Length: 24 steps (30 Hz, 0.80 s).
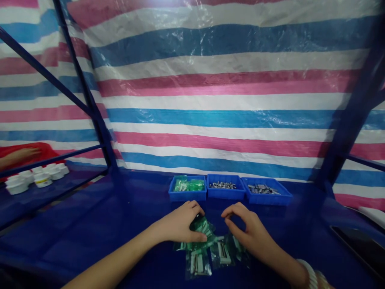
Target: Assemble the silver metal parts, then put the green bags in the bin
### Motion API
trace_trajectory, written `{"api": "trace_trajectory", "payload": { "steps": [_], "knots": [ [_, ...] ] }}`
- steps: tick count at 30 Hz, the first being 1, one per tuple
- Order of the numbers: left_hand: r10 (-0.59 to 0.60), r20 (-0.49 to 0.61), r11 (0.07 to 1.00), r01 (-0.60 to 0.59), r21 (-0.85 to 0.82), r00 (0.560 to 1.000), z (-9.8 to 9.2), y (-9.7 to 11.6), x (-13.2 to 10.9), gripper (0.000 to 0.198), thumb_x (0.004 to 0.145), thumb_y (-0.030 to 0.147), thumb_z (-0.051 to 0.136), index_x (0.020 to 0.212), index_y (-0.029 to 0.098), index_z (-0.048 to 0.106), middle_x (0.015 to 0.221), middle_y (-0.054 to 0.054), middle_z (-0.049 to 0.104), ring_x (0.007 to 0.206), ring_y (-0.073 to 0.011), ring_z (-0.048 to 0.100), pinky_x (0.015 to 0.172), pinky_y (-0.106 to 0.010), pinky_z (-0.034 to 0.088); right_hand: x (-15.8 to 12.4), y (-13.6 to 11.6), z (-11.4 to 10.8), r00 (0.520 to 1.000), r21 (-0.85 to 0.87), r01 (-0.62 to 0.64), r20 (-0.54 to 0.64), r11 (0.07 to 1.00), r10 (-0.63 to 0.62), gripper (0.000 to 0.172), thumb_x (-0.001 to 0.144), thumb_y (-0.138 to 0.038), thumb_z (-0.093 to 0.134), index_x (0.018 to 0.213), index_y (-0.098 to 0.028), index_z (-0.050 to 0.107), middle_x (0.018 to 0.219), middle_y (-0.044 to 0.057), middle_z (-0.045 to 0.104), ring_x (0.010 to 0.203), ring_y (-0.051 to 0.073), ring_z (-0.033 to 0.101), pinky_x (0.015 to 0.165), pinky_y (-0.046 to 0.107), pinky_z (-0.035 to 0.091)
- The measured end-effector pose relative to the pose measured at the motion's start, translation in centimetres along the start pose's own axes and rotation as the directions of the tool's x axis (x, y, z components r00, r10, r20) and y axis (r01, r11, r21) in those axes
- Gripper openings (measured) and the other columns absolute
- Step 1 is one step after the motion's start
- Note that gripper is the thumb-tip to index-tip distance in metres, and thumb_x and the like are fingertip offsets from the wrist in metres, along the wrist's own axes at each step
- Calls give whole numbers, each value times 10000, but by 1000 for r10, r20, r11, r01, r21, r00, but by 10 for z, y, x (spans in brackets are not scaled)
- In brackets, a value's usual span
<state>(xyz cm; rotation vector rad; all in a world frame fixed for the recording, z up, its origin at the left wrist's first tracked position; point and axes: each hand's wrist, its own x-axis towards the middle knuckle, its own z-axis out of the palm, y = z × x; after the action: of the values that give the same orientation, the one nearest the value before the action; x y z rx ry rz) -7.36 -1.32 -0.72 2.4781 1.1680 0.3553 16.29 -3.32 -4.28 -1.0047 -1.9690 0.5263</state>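
Note:
Several small clear and green plastic bags [198, 263] with white and metal pieces inside lie in a loose pile on the blue table [144, 257]. My left hand [182, 224] rests at the pile's upper left, its fingers and thumb curved around a green bag [204, 226]. To the right, my right hand [248, 228] hovers over the pile's right side, thumb and index finger bent towards each other with a gap between them; nothing shows in that gap. Part of a bag lies beneath this hand.
Behind the pile stand three blue trays: one with green bags [188, 196], one with small metal cylinders [226, 193], one with flat metal pieces [267, 198]. A dark phone [357, 245] lies right. White tubs [43, 179] and another person's hand [25, 154] are left.

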Motion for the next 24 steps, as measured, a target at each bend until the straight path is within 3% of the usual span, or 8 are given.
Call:
{"api": "trace_trajectory", "payload": {
  "steps": [7,10,12,16,18,20,22,24],
  "knots": [
    [-64,-244,984,21,-177,968,-1,-1,23,193,772,166,632,959,191,594,1029,-74,599,999,-262,548,887,-409,424,1,3,2,996,111,-64,-55,992,71,174,834,-185,534,976,-205,632,885,52,651,841,211,610,778,370,475],
    [-83,-251,955,6,-296,964,0,9,31,195,832,225,594,1024,193,606,1003,-67,619,855,-215,605,740,-343,477,2,7,6,974,351,-142,-120,926,194,372,805,-285,625,1164,-205,567,1021,79,639,852,199,612,752,347,508],
    [-98,-207,904,0,-427,973,4,18,32,293,811,293,650,1085,196,615,971,-52,630,745,-175,621,655,-296,484,3,10,6,961,503,-205,-58,839,270,410,766,-351,696,1129,-201,582,990,73,651,808,184,622,675,300,521],
    [-262,-92,558,73,-827,961,15,30,27,490,661,278,805,1110,183,635,877,-13,634,639,-106,597,636,-257,466,4,10,5,920,635,-374,163,677,355,320,680,-426,795,767,-173,619,626,-21,599,501,100,536,458,210,446],
    [-318,-26,384,103,-917,948,19,32,25,528,598,232,844,1083,170,646,881,-16,649,645,-95,599,649,-251,464,3,9,5,904,670,-401,179,624,389,332,674,-439,803,723,-166,620,567,-45,564,423,65,468,415,191,414],
    [-324,2,298,104,-949,946,22,31,23,508,576,195,849,1041,159,647,886,-25,665,669,-103,618,664,-253,474,3,8,5,899,687,-398,160,609,407,308,706,-437,781,764,-165,650,582,-36,584,426,67,482,413,187,420],
    [-316,-48,326,61,-943,948,24,31,22,411,596,178,827,957,162,633,834,-19,667,667,-120,631,659,-269,494,3,5,3,919,661,-347,99,665,382,257,738,-403,758,806,-172,670,630,-7,627,493,103,557,445,203,464],
    [-262,-214,484,-64,-873,941,25,31,20,258,650,162,776,845,178,608,790,-16,659,691,-152,646,668,-305,527,3,1,-1,963,562,-209,-26,800,269,169,764,-334,738,825,-187,679,723,30,673,633,160,638,554,261,539]
  ]
}}
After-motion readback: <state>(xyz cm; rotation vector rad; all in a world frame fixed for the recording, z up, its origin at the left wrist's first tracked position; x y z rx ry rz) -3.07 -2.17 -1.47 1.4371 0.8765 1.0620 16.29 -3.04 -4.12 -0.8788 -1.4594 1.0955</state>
